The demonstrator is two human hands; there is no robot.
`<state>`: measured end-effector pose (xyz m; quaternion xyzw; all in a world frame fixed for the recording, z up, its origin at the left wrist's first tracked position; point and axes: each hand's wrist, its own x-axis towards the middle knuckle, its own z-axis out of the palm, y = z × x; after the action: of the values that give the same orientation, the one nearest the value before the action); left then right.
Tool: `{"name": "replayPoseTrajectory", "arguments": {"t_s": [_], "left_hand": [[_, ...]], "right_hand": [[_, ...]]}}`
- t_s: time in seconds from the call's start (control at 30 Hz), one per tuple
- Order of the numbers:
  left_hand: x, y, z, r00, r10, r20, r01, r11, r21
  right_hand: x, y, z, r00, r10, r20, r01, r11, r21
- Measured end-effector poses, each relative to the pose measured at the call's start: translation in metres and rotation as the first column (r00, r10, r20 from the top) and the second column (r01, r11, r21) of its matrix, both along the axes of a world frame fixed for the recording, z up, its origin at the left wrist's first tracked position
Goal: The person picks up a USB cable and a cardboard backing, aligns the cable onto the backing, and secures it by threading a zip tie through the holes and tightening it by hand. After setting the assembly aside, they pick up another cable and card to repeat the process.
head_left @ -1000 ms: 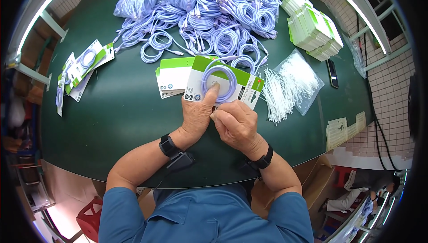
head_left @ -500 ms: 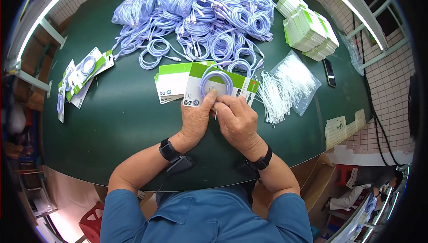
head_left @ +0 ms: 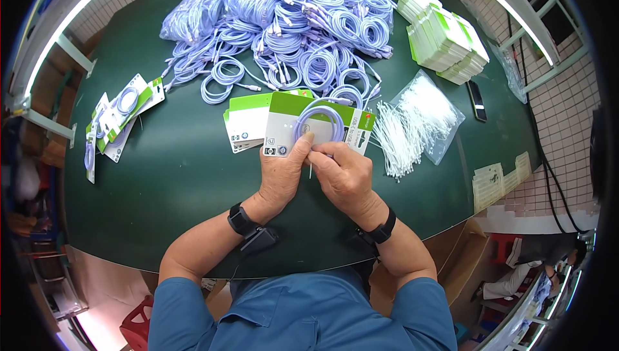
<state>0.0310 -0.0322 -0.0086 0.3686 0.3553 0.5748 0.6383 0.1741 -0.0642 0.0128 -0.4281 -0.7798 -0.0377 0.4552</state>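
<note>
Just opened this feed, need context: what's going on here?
A person's left hand grips a green-and-white card with a coiled lilac cable against it, thumb on the coil. The right hand has its fingers curled at the card's lower edge; a thin white strip hangs between the hands. What the fingers pinch is hidden. A cable heap lies beyond, white ties to the right, carded cables at left.

Room beside left hand (head_left: pixel 280 174) — cable heap (head_left: pixel 284 6) blocks beyond.

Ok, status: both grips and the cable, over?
Left grip pressing lilac cable coil against green-white card. Right grip pinched by coil's lower edge. Nearby: card stack left, white ties right.
</note>
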Motion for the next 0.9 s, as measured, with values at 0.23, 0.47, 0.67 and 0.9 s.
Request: {"name": "replayPoseTrajectory", "arguments": {"t_s": [0.23,0.47,0.67,0.9], "left_hand": [[-0.002,0.001,0.020,1.000,-0.009,0.011,0.008,0.998,0.061],[0.004,-0.007,0.025,0.994,0.033,0.106,-0.037,0.999,0.032],[0.007,-0.011,0.029,0.985,0.067,0.159,-0.069,0.998,0.010],[0.004,-0.008,0.024,0.995,0.047,0.093,-0.053,0.996,0.068]], "right_hand": [[0.002,-0.007,0.007,0.992,0.062,-0.109,-0.053,0.995,0.079],[-0.003,-0.015,0.010,0.989,0.117,-0.094,-0.106,0.988,0.110],[-0.006,-0.016,0.007,0.980,0.139,-0.141,-0.122,0.985,0.120],[-0.008,-0.016,-0.002,0.957,0.212,-0.198,-0.196,0.976,0.098]]}}
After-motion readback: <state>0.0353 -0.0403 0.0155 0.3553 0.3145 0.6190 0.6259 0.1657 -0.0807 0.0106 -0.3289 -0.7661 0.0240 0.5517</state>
